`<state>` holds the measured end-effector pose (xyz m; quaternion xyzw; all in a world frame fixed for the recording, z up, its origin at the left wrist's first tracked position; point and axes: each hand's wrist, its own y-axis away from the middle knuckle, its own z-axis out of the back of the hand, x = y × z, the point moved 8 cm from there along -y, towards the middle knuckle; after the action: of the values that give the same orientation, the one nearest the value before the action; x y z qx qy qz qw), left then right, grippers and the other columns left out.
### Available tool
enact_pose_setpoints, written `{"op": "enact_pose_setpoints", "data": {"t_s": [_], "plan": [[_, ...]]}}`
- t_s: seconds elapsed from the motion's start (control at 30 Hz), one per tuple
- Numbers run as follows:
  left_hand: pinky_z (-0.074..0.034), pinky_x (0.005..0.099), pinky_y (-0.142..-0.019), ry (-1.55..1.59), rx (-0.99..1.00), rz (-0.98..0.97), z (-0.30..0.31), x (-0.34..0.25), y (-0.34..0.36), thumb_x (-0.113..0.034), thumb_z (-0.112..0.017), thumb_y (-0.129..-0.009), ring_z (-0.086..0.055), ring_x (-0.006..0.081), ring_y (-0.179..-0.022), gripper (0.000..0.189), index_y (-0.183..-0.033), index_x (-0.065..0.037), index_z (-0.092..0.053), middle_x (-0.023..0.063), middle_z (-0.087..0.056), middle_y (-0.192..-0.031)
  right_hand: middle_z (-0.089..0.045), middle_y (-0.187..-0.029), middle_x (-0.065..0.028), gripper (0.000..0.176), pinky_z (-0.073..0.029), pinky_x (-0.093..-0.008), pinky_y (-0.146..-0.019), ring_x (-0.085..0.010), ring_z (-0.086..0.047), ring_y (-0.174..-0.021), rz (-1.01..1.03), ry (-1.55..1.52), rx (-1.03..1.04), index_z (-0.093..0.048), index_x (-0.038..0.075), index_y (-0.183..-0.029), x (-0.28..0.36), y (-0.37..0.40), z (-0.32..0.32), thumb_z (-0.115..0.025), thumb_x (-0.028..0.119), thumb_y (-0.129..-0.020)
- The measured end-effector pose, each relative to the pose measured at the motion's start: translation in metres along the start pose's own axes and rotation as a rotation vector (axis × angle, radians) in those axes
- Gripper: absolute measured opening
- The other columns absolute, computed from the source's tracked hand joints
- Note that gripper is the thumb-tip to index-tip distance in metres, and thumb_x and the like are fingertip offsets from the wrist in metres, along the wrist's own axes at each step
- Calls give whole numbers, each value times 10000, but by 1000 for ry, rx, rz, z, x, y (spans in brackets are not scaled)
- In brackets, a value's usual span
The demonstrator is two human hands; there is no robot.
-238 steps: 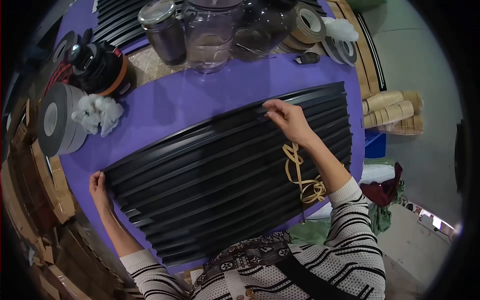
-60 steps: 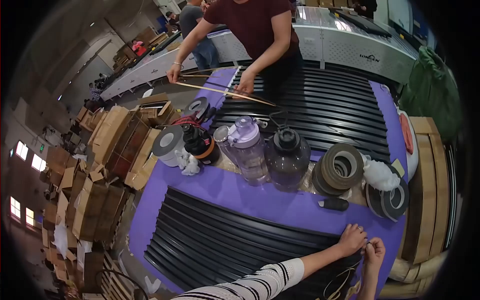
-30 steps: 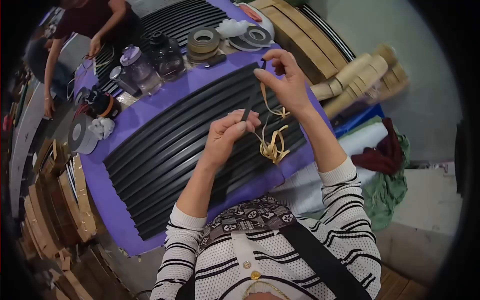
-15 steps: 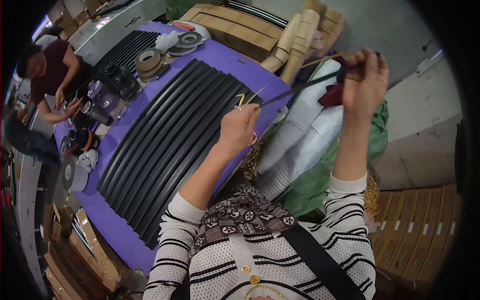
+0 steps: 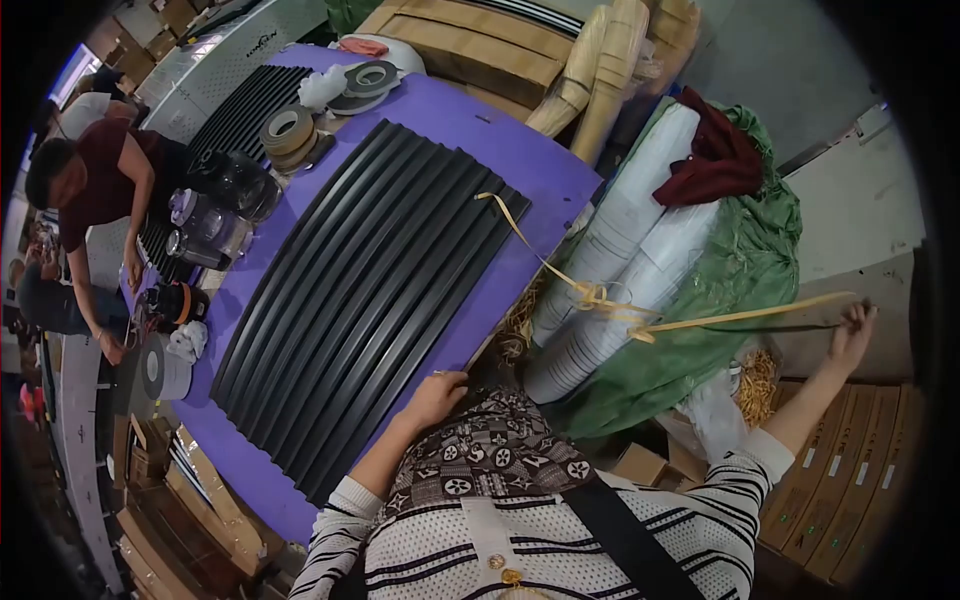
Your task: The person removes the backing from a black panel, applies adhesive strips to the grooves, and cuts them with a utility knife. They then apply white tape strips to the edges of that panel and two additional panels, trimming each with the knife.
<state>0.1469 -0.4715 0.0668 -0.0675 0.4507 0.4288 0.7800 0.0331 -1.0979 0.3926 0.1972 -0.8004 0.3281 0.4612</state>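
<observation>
My right hand (image 5: 852, 338) is stretched far out to the right, its fingers pinched at the end of a long, thin yellow strip (image 5: 750, 317). The strip runs slack through the air, looped and tangled midway, and its far end lies over the black ribbed strips. My left hand (image 5: 435, 398) rests at the near edge of these black strips (image 5: 360, 300), fingers loosely bent, with nothing visible in it. The black strips lie side by side in a curved row on the purple table (image 5: 550, 165).
White wrapped rolls (image 5: 625, 235) and a green sheet (image 5: 640, 390) stand right of the table, with a dark red cloth (image 5: 715, 150) on top. Tape rolls (image 5: 288, 135) and bottles (image 5: 235, 185) line the far side. Cartons (image 5: 840, 480) stand lower right. A co-worker (image 5: 105, 190) leans at the left.
My right hand has swung outward and down to the right, drawing out the yellow strip. My left hand has dropped back to the table edge. The dark strip between my hands no longer shows there.
</observation>
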Motion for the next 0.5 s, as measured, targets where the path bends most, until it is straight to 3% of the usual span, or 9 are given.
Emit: {"op": "enact_pose_setpoints", "data": {"t_s": [0.03,0.1,0.17,0.23,0.3,0.4,0.47,0.5], "plan": [[-413,391,-770,5,15,15,2,4,-2,-166,-524,-754,-520,341,-881,302,-1016,-14,-519,189,-556,-917,-412,-766,-5,131,-298,-196,-499,-69,-318,-586,-102,-101,33,-465,48,-910,-29,-3,2,-427,171,-880],[-415,402,-767,-6,-12,113,19,17,-22,-149,-524,-750,-517,351,-888,366,-1090,-26,-467,205,-545,-940,-408,-819,-22,102,-302,-222,-495,-84,-317,-618,60,-335,-78,-444,35,-857,-42,-5,11,-440,136,-872],[-435,386,-712,-69,-192,61,39,20,-69,-115,-548,-718,-535,345,-815,471,-1160,-40,-402,190,-545,-901,-408,-813,-24,99,-298,-225,-495,-88,-316,-634,23,-331,-57,-437,24,-868,-41,-8,0,-443,123,-870],[-431,426,-721,-168,-316,30,60,-2,-128,-75,-491,-727,-519,376,-843,504,-1209,-118,-349,217,-509,-949,-408,-807,-25,100,-294,-228,-495,-93,-316,-651,6,-320,-32,-431,12,-878,-42,-6,-16,-446,110,-867],[-453,409,-657,-302,-387,-21,72,-26,-192,-42,-451,-728,-545,338,-798,523,-1226,-151,-332,203,-503,-908,-417,-797,-20,111,-296,-205,-485,-76,-326,-598,-8,-127,30,-431,24,-919,-47,-4,-40,-424,128,-879],[-464,387,-586,-378,-401,-1,76,-38,-261,-36,-425,-742,-569,300,-750,471,-1194,-151,-360,179,-523,-825,-423,-776,-2,146,-296,-177,-463,-52,-319,-515,-96,24,129,-433,26,-974,-55,10,-49,-410,139,-886],[-464,380,-548,-396,-371,-40,76,-42,-291,-60,-442,-742,-578,293,-684,332,-1071,-105,-442,155,-542,-751,-431,-771,5,174,-298,-171,-453,-40,-311,-485,-107,165,55,-434,26,-1001,-54,32,-68,-417,154,-884],[-464,384,-543,-408,-382,-74,69,-34,-308,-79,-451,-739,-578,297,-645,146,-877,-55,-491,145,-549,-704,-440,-766,13,203,-300,-165,-444,-28,-304,-455,-111,296,-38,-435,26,-1027,-55,37,-68,-424,169,-882]]}}
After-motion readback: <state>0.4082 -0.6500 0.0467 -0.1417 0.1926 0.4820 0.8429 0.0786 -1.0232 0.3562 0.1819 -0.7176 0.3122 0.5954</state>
